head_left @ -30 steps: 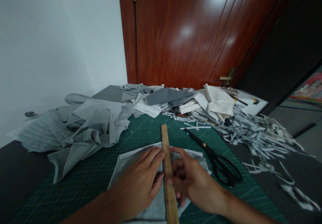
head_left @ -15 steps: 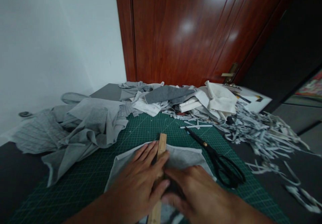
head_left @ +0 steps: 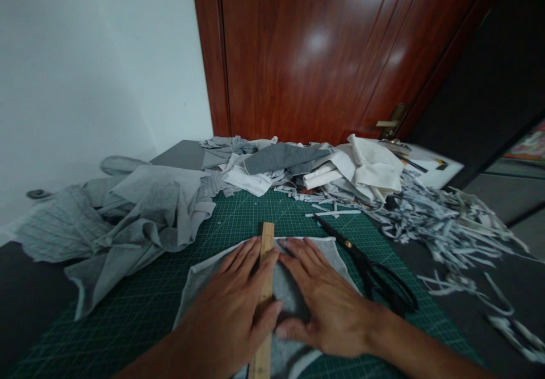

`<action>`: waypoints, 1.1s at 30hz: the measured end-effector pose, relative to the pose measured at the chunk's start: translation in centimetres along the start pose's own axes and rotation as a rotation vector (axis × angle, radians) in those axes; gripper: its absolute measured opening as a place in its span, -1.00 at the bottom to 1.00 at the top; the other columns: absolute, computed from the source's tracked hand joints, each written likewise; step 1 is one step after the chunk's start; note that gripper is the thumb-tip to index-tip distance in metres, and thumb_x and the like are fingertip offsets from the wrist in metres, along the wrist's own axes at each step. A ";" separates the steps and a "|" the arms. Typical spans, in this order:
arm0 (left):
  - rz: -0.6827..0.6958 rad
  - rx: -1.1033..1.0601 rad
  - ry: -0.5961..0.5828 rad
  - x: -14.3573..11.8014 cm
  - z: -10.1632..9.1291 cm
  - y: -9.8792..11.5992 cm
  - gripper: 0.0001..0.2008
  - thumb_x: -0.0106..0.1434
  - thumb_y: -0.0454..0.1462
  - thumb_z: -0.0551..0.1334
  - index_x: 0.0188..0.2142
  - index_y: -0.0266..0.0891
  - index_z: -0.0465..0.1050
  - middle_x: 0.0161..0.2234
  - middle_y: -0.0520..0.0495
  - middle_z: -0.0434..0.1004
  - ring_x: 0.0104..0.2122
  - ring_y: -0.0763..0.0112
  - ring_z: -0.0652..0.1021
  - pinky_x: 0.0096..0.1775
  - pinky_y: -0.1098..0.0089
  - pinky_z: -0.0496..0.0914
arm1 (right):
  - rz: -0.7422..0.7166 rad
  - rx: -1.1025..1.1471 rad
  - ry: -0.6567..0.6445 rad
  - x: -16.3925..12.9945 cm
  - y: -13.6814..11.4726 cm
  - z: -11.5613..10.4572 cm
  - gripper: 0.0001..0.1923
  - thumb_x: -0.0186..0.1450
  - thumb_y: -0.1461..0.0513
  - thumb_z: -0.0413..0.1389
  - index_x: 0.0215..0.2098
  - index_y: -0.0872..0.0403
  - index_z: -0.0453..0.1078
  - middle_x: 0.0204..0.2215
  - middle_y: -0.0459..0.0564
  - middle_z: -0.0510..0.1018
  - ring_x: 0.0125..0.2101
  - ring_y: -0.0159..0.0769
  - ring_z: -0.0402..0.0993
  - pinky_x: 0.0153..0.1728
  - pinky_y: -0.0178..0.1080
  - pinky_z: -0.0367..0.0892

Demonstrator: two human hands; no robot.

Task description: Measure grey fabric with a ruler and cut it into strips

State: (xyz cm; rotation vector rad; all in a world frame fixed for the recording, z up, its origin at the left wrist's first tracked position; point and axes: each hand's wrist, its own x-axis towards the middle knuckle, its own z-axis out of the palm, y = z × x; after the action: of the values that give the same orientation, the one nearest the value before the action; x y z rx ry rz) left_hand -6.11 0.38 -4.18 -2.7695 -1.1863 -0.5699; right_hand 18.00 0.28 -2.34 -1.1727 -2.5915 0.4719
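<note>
A wooden ruler (head_left: 267,241) lies lengthwise over a light grey piece of fabric (head_left: 200,279) on the green cutting mat (head_left: 140,305). My left hand (head_left: 232,305) presses flat on the ruler and the fabric, fingers spread, thumb over the ruler. My right hand (head_left: 323,302) lies flat on the fabric just right of the ruler, fingers apart, holding nothing. Black scissors (head_left: 374,279) rest on the mat a little to the right of my right hand.
A heap of grey cloth (head_left: 140,208) covers the mat's left side. Folded grey and white pieces (head_left: 323,166) lie at the back. Several cut strips (head_left: 447,225) are piled at right. A red-brown door (head_left: 323,55) stands behind the table.
The ruler slid toward me and tilted slightly left. My right hand went from curled beside the ruler to flat on the fabric with fingers spread. The left hand stayed on the ruler.
</note>
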 end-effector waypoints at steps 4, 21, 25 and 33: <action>-0.026 -0.021 0.026 -0.2 0.0 0.3 -0.30 0.41 -0.15 0.25 0.47 -0.22 0.14 0.46 -0.34 0.21 0.42 -0.11 0.29 0.35 -0.11 0.29 | 0.032 -0.001 -0.075 0.2 -0.1 0.2 0.33 0.19 -0.33 0.29 0.59 0.18 -0.18 0.57 0.35 -0.18 0.54 0.32 -0.35 0.45 0.41 -0.53; -0.082 -0.044 -0.089 0.4 -0.2 0.5 -0.21 0.28 -0.18 0.27 0.47 -0.21 0.13 0.48 -0.34 0.16 0.40 -0.23 0.25 0.31 -0.28 0.25 | 0.027 -0.043 0.054 0.3 -1.0 0.5 0.32 0.09 -0.41 0.28 0.49 0.28 0.13 0.43 0.49 0.20 0.41 0.46 0.04 0.42 0.47 -0.25; -0.080 -0.050 -0.121 0.5 -0.3 0.4 -0.24 0.33 -0.10 0.26 0.46 -0.25 0.17 0.47 -0.37 0.18 0.39 -0.29 0.27 0.29 -0.31 0.25 | 0.037 -0.027 0.043 0.1 -1.1 0.5 0.23 0.11 -0.39 0.28 0.44 0.26 0.20 0.32 0.44 0.32 0.32 0.41 0.18 0.35 0.44 0.01; -0.135 -0.079 -0.062 1.0 -0.6 0.3 -0.45 0.42 -0.26 0.11 0.37 -0.22 0.22 0.39 -0.30 0.31 0.34 -0.14 0.33 0.24 -0.27 0.28 | -0.059 0.000 0.091 2.3 0.3 -0.9 -0.10 0.16 -0.31 0.32 0.19 0.13 0.37 0.12 0.26 0.48 0.08 0.20 0.37 0.18 0.34 0.23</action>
State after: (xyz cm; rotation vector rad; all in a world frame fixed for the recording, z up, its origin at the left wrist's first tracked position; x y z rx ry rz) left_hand -5.40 0.71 -3.20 -2.8062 -1.4025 -0.5576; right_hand 17.04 2.42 -1.43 -1.0885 -2.5404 0.3969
